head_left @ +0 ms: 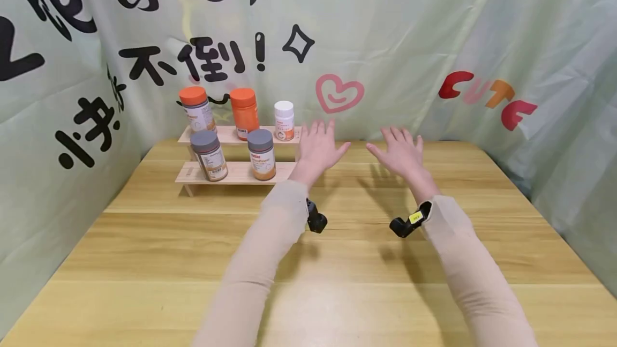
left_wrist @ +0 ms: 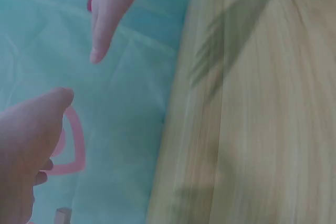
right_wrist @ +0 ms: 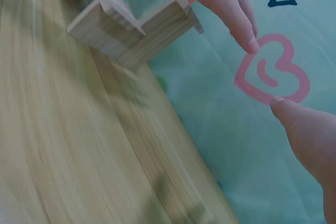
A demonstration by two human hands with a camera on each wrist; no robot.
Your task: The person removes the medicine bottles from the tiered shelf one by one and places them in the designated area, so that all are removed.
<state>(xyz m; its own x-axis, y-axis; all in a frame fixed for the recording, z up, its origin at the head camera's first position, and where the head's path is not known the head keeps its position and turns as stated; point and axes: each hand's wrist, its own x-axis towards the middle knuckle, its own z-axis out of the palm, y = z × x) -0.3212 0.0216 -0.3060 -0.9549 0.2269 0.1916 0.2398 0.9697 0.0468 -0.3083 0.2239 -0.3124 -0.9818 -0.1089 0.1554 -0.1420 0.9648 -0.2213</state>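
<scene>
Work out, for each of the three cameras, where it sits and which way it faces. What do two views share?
Head: worn on the head, facing forward and down at the table, bottle rack, left hand and right hand.
Left wrist: looks past the left hand's thumb toward the green curtain.
Right wrist: looks past the right thumb toward curtain and rack.
Shared: all three show the pink heart.

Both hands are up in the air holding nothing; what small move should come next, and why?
Probably the left hand should ease left toward the white bottle on the upper shelf: it is the bottle nearest that hand. Both it and the right hand are open and empty.
</scene>
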